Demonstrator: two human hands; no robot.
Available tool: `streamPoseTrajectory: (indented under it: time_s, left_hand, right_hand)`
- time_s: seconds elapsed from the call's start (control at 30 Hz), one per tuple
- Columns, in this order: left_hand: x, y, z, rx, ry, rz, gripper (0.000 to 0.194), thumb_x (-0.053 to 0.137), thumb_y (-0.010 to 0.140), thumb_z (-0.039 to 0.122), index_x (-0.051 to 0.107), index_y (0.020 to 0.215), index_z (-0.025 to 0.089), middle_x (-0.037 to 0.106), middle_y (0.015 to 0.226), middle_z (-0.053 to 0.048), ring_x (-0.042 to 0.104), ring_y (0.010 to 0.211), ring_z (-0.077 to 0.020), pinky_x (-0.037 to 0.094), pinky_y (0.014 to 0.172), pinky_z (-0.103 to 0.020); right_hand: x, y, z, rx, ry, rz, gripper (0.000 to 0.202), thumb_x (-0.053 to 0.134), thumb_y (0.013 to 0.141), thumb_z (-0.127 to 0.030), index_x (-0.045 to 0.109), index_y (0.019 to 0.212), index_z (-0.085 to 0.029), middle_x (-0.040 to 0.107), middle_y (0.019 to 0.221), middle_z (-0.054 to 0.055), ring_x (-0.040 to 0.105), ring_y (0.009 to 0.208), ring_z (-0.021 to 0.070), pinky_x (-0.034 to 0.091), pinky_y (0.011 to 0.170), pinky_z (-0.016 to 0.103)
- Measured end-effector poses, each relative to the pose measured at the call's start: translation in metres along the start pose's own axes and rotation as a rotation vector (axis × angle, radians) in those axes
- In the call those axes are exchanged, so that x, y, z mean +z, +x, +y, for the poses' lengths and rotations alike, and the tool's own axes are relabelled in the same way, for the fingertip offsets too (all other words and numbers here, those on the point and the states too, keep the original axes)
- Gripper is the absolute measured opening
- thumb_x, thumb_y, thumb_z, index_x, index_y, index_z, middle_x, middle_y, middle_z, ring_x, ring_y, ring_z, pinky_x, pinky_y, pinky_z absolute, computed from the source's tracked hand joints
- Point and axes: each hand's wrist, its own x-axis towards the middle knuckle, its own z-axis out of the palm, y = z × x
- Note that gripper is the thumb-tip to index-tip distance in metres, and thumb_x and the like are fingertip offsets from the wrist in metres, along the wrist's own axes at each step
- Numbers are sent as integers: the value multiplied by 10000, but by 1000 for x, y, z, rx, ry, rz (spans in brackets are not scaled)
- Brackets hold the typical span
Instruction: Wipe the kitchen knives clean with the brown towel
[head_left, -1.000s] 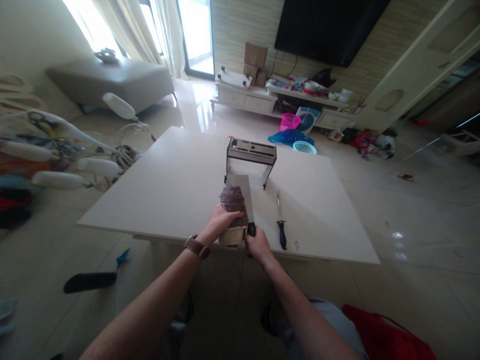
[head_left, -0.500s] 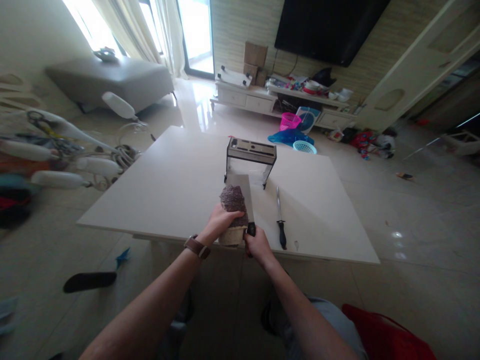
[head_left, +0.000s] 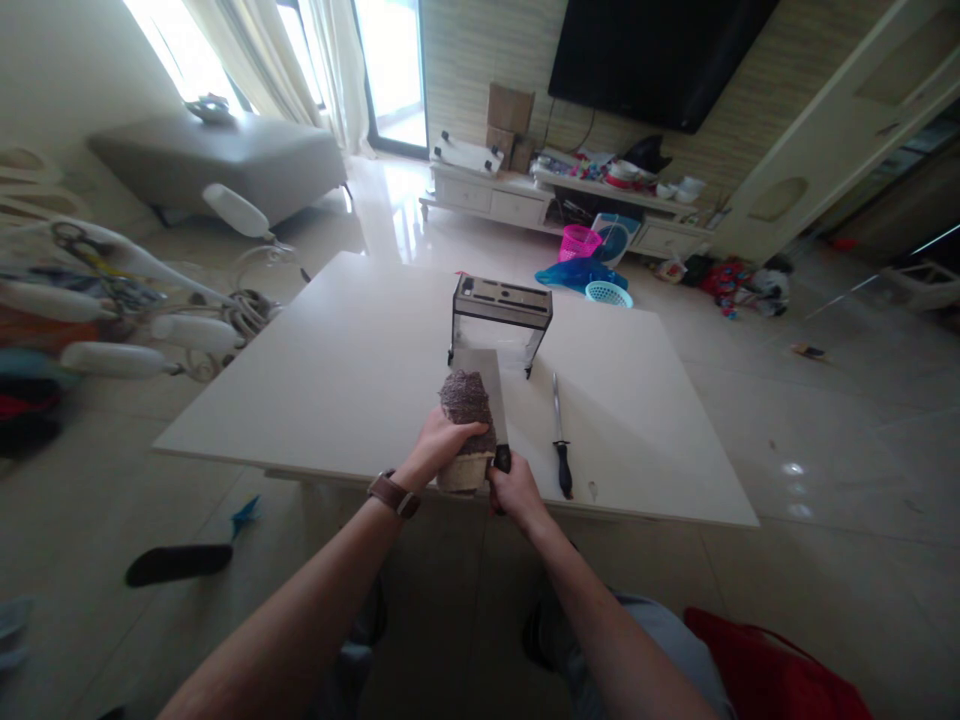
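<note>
A cleaver with a broad grey blade [head_left: 494, 385] stands near the front edge of the white table [head_left: 337, 360], its blade pointing away from me. My right hand [head_left: 516, 490] is wrapped round its black handle. In my left hand [head_left: 442, 438] is a fuzzy purple-brown cloth [head_left: 466, 395] with a beige lower part, held against the left side of the blade and covering much of it. The thumb lies across the cloth. To the right lies a honing steel [head_left: 559, 435] with a black handle. Beyond the blade is a dark-framed knife stand [head_left: 504, 300].
A small clear piece [head_left: 593, 490] lies right of the honing steel. Past the table are a pink basket [head_left: 580, 242], a light-blue basket [head_left: 609, 294] and a low TV cabinet [head_left: 495, 200]. A lamp-like fixture [head_left: 172, 335] stands at the left, a red bag [head_left: 772, 665] at lower right.
</note>
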Motion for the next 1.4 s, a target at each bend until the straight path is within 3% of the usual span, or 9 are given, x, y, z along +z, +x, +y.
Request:
streamPoseTrajectory:
  time_s: [0.47, 0.93, 1.4]
  left_hand:
    - [-4, 4, -4, -20, 99, -18, 400, 852, 535, 255, 772, 905, 129, 786, 920, -85, 727, 851, -244, 594, 779, -348]
    - [-1, 0, 2, -19, 37, -12, 373, 836, 550, 201, 759, 908, 129, 788, 930, -85, 731, 842, -234, 607, 746, -333]
    - [-2, 3, -3, -9, 78, -18, 393, 841, 563, 244, 761, 929, 128, 790, 949, -89, 736, 870, -246, 597, 758, -334]
  right_hand:
    - [-1, -1, -1, 3, -4, -5, 150, 589, 710, -267, 546, 841, -208, 486, 435, -88, 450, 327, 131, 396, 355, 237]
    - [-1, 1, 1, 4, 10, -2, 143, 567, 694, -235, 549, 833, -207, 494, 449, -87, 452, 327, 128, 402, 367, 236]
    - [-1, -1, -2, 19, 1, 0, 142, 600, 731, -273, 552, 841, -197, 483, 453, -90, 445, 338, 111, 389, 379, 223]
